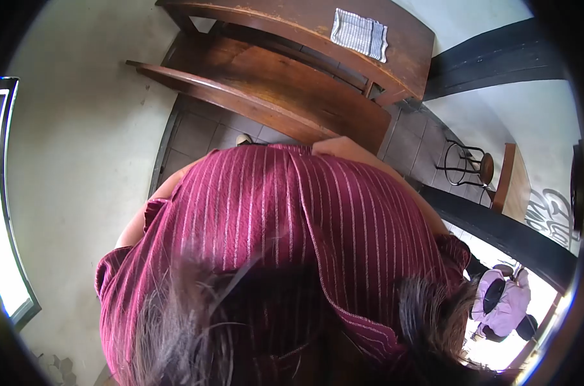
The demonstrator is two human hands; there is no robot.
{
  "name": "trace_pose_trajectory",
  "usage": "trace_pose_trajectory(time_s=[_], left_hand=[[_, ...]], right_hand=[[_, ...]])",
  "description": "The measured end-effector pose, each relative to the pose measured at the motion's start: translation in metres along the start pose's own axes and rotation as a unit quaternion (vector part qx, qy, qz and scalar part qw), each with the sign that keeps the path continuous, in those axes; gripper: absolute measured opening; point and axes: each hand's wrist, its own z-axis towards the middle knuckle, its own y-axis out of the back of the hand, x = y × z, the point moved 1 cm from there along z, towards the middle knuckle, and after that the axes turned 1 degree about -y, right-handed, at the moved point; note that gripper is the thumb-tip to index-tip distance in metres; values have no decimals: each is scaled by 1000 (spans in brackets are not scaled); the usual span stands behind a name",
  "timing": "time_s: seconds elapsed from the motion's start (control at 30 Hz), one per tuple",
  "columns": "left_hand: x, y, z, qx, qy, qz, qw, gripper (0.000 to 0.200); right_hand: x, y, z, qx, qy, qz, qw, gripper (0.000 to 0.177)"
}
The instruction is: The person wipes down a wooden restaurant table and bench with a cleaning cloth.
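Observation:
My right hand (330,147) shows only in part, at the front hem of my maroon striped shirt (259,199). Its fingers are hidden, so what it holds, if anything, does not show. On the left, the forearm (166,186) runs down behind the shirt, and my left hand is out of sight. Just beyond my body stands a wooden bench (285,96) with a backrest, the nearest thing to my right hand. A checked white cloth (359,33) lies on the wooden table (272,16) behind it.
A pale wall (92,128) rises on the left, with a window (2,212). To the right are a round stool (486,168), a wooden counter (507,177) and a dark beam (498,228). A person in pink clothing (507,302) is at the lower right. Grey tiles (198,125) cover the floor.

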Motion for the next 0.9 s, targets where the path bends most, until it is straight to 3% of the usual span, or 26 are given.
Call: trace_pose_trajectory(time_s=[0.07,0.13,0.27,0.33,0.4,0.47,0.53,0.6,0.67,0.73,0.9], left_hand=[[7,2,-13,-16,15,-1,1000,26],[12,7,-23,-32,28,0,999,26],[19,22,-30,-62,44,10,997,26],[22,32,-25,-77,47,17,996,26],[25,41,-18,-91,50,23,994,26],[26,52,-11,-105,53,30,993,26],[25,65,0,-121,52,37,991,26],[23,80,12,-138,50,45,988,26],[20,92,27,-154,48,52,986,27],[19,101,42,-166,47,56,983,27],[13,120,71,-201,53,68,976,27]], right_hand=[[-6,-4,13,-31,53,-32,998,12],[-8,-9,29,-39,77,-28,996,14],[5,-15,59,-8,130,-34,991,13],[2,-20,76,21,229,-15,973,11],[1,-19,79,47,212,-41,975,11],[3,-14,72,104,131,1,986,14],[-16,-10,58,101,104,14,989,19],[-56,-14,44,-10,81,123,989,27],[-87,-22,14,-135,-81,127,979,38],[-102,-20,-15,-26,-250,11,968,38],[-152,-36,-51,-139,-286,23,948,39]])
